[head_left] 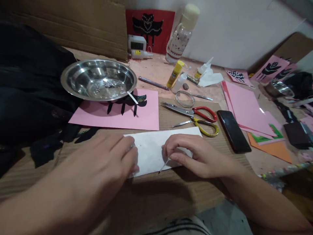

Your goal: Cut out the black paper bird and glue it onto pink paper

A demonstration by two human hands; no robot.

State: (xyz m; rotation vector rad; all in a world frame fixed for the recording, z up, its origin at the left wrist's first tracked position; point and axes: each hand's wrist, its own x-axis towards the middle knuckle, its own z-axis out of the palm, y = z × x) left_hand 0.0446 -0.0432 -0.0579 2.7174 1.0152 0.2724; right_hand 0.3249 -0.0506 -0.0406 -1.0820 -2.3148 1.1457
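Note:
A white sheet of paper [149, 150] lies on the brown cardboard before me. Over its left end is my left hand [114, 158], fingers curled together; what they hold, if anything, is too small to make out. My right hand [187, 151] is above the right part of the sheet, thumb and fingers pinched on a thin pale stick [164, 165] that slants down to the sheet's near edge. Behind the sheet sits pink paper [146, 119] with a black cut-out shape [141, 102], partly under a steel bowl [99, 80].
Scissors [193, 114] with red and yellow handles lie behind my right hand, beside a black phone [234, 130]. Farther back stand a glue stick [174, 74] and a bottle [182, 36]. Pink sheets [249, 107] are at right, black cloth [29, 81] at left.

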